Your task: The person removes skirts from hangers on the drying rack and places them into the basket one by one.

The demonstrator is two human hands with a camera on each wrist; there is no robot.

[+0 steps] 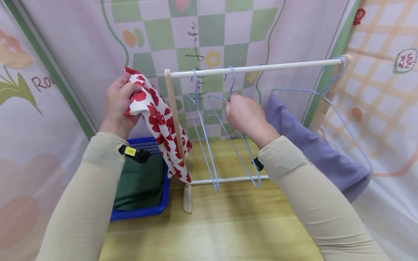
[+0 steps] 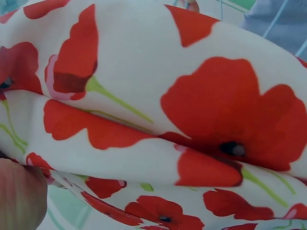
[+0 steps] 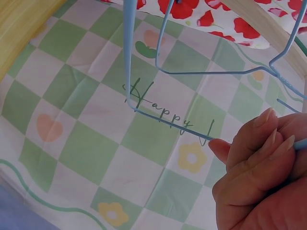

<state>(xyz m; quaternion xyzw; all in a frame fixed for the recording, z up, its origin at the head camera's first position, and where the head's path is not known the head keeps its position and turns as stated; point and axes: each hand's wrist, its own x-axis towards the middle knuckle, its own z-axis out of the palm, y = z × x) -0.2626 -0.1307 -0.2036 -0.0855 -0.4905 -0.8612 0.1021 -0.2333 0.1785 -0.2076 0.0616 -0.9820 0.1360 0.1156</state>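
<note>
One floral cloth [image 1: 151,108] hangs bunched from the left hand [image 1: 121,101], which grips its upper end beside a wooden post [image 1: 173,105]; the right hand [image 1: 245,114] holds a blue hanger [image 3: 128,52] below the rail [image 1: 261,68]. Loosening the folds while steadying that hanger would likely help.

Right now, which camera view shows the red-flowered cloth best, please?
The head view: it shows most of the red-flowered cloth, hanging from the left hand. The left wrist view shows only a close part, with the print large; the right wrist view shows just a piece along the top edge.
</note>
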